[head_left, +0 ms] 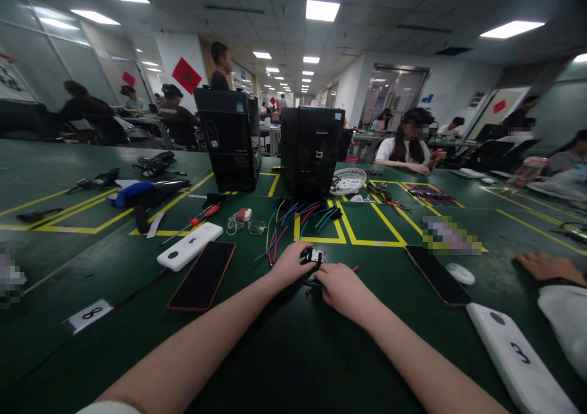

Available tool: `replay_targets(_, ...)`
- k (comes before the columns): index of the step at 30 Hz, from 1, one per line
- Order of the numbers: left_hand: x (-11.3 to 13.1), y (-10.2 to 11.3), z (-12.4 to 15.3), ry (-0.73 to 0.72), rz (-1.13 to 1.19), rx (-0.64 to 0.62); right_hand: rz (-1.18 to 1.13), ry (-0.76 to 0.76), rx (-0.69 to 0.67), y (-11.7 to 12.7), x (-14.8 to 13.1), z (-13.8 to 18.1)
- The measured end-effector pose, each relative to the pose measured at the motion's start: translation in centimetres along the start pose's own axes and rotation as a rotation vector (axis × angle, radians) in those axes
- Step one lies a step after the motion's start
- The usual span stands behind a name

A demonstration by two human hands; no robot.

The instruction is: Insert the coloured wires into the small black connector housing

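My left hand is closed on a small black and white connector block and holds it just above the green table. My right hand lies right beside it with the fingers curled under; short coloured wire ends stick out near it, and what the fingers hold is hidden. A loose bunch of coloured wires lies just beyond both hands.
A dark phone and a white power bank lie at left, with a red screwdriver and glasses. Two black computer cases stand behind. At right lie another phone, a second power bank and a co-worker's hand.
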State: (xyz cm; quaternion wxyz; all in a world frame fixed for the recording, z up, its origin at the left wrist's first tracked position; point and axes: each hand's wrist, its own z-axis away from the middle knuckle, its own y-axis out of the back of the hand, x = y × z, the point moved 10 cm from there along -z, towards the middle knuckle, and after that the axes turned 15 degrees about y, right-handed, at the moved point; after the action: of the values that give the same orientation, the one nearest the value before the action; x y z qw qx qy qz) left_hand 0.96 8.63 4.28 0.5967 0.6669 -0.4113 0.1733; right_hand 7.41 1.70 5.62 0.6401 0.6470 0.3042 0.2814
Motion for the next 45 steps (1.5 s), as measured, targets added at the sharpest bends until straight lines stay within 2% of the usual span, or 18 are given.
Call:
replay_targets(4,0.0,-0.1,0.0,-0.016,0.001,-0.006,0.020,-0.051,-0.048,-1.6,0.3,-0.4)
replay_targets(10,0.0,-0.3,-0.1,-0.027,0.002,-0.013,-0.025,0.004,0.066,-1.5,0.0,-0.7)
replay_targets(13,-0.1,-0.3,-0.1,-0.020,-0.001,-0.015,-0.059,0.027,0.071,-1.5,0.0,-0.7)
replay_targets(16,-0.1,-0.2,-0.2,-0.013,-0.005,-0.018,-0.085,0.023,0.036,-1.5,0.2,-0.7)
replay_targets(22,0.1,-0.1,0.0,-0.014,-0.009,-0.013,-0.019,-0.134,-0.076,-1.5,2.0,0.3)
replay_targets(33,0.2,-0.1,0.0,-0.008,-0.005,-0.021,-0.041,-0.181,-0.169,-2.0,1.5,0.8)
replay_targets(39,0.0,-0.3,-0.1,-0.020,0.005,-0.025,-0.091,-0.125,-0.073,-1.7,1.1,0.6)
replay_targets(42,-0.1,-0.4,-0.2,-0.027,0.012,-0.035,-0.154,-0.118,0.025,-0.1,1.5,0.6)
replay_targets(45,0.1,-0.4,0.0,-0.032,-0.010,-0.051,-0.151,-0.208,0.123,1.8,2.9,1.1)
